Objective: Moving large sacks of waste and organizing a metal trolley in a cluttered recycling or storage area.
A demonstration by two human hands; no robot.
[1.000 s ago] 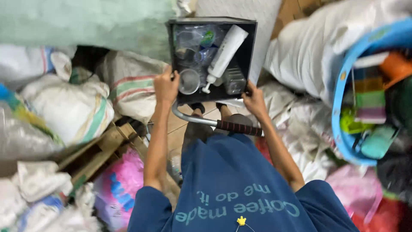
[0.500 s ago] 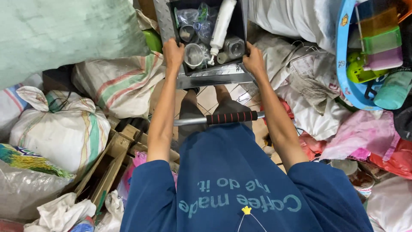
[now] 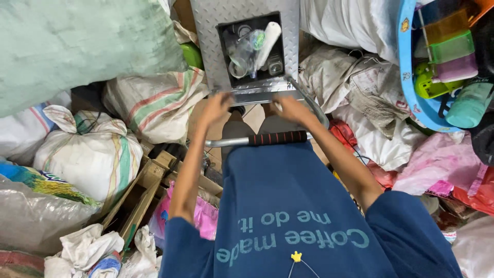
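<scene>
Grip: both hands (image 3: 216, 105) (image 3: 289, 107) released, empty | one black box (image 3: 225, 62) | one white bottle (image 3: 269, 41)

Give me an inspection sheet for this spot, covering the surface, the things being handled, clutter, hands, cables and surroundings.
Surface: metal tread-plate platform of a cart, lying among sacks.
Things in hand: black crate on the platform, holding clear plastic containers and a white bottle.
Clutter: striped sack, tied white sack, wooden pallet pieces, pink bag.
Hands: left hand and right hand both open, blurred, at the platform's near edge, holding nothing.
Cables: nothing seen.
Surroundings: cart handle with black grip in front of the body; blue tub of coloured plastic items at the right; large pale green bag at the upper left.
</scene>
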